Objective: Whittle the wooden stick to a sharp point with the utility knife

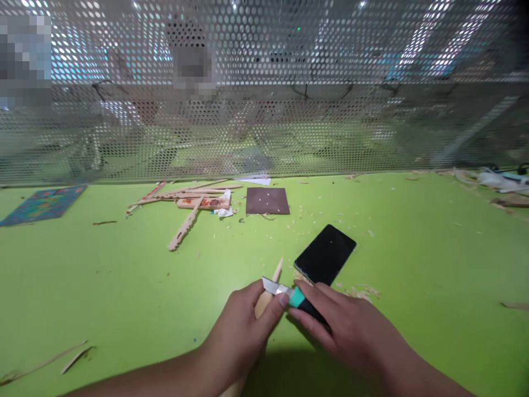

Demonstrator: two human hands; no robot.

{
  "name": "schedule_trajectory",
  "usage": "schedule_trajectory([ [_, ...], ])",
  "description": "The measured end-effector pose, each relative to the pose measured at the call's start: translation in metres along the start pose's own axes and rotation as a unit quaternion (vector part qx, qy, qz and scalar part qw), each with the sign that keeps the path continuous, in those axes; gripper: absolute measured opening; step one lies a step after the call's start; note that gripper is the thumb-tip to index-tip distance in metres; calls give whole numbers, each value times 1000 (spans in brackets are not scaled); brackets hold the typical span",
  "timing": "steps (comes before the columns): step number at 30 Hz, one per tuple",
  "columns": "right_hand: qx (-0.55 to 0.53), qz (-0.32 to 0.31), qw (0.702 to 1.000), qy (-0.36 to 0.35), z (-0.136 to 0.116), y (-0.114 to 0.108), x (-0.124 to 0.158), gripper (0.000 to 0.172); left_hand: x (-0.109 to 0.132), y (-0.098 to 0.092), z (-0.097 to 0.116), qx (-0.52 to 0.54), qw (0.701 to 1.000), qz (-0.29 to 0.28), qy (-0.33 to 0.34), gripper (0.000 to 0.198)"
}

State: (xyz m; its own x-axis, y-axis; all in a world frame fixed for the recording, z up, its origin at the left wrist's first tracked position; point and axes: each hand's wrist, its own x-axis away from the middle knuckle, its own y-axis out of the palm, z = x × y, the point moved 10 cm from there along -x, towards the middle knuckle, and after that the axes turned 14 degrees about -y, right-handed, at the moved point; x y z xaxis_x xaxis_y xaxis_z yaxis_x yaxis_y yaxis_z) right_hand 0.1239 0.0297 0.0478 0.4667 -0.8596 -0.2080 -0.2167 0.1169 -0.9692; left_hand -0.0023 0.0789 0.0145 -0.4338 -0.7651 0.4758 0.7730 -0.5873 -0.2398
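Both forearms come in from the bottom edge and meet mid-frame — left hand [243,325] curled in a loose fist, right hand [347,325] knuckles-up (fingers pinched forward), fingertips nearly touching.

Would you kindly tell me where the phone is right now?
In the head view, the phone lies face up on the green table, right of centre, just beyond the right hand and beside the wooden stick.

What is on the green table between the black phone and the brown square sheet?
Head view: only scattered pale wood shavings on bare green table between black phone and brown square sheet.
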Motion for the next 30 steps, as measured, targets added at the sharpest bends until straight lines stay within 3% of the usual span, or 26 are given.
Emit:
schedule_trajectory([
  [3, 3, 29, 999, 25, 8, -8, 0, 63, -1, 1, -4, 14, 1000, -10, -18, 49],
  [8, -20, 87, 996, 29, 24, -30, 0, 52, -3, 16, -19, 146, 977, -135, -70, 50],
  [14, -64, 118, 990, 44, 34, -38, 5, 41, 1, 18, -16, 210, 952, -211, -65, 52],
  [18, -86, 111, 989, 34, 36, -40, 5, 38, -1, 17, -17, 246, 938, -229, -89, 64],
  [23, -106, 110, 987, 46, 44, -37, 14, 38, -1, 19, -24, 265, 919, -257, -143, 65],
  [30, -111, 106, 987, 54, 48, -32, 17, 40, -2, 20, -20, 308, 903, -276, -113, 63],
])
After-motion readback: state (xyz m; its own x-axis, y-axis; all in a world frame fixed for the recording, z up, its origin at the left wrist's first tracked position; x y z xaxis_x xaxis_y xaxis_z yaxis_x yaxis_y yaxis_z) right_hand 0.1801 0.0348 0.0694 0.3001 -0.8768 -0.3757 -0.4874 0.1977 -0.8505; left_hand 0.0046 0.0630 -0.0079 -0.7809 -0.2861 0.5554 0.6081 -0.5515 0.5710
